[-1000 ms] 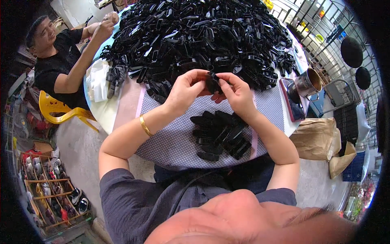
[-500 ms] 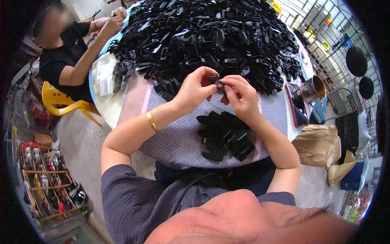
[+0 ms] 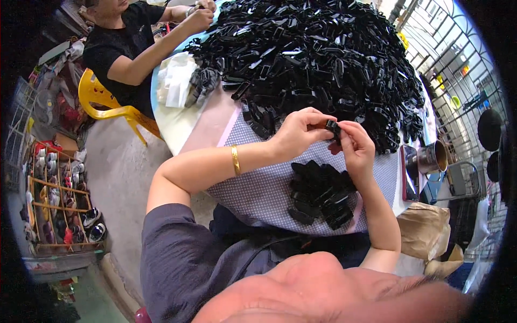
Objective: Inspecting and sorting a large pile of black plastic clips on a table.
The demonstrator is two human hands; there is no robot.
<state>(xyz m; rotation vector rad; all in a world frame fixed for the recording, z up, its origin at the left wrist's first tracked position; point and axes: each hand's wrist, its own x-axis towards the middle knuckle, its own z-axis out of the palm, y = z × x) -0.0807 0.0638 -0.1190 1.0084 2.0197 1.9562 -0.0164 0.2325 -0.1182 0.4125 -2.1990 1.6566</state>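
Note:
My left hand (image 3: 302,132) pinches a small black plastic piece (image 3: 333,128) between thumb and fingers over the near side of the table. The fingers of my right hand (image 3: 357,146) are closed on the same piece from the right. Its exact kind is too small to make out. Below my hands, a smaller heap of black plastic pieces (image 3: 323,195) lies near the table's front edge. Just beyond my hands rises a large pile of glossy black plastic pieces (image 3: 318,62).
A patterned tablecloth (image 3: 250,196) covers the round table. At its left lie white packets (image 3: 176,81) and dark gloves (image 3: 204,82). A phone (image 3: 409,172) and metal cup (image 3: 432,157) are at the right. A co-worker (image 3: 126,51) sits on a yellow chair (image 3: 102,110); a shoe rack (image 3: 59,196) stands left.
The whole view has shifted, so the table and my hands appear farther right and lower. Both my hands stay together at the small black piece.

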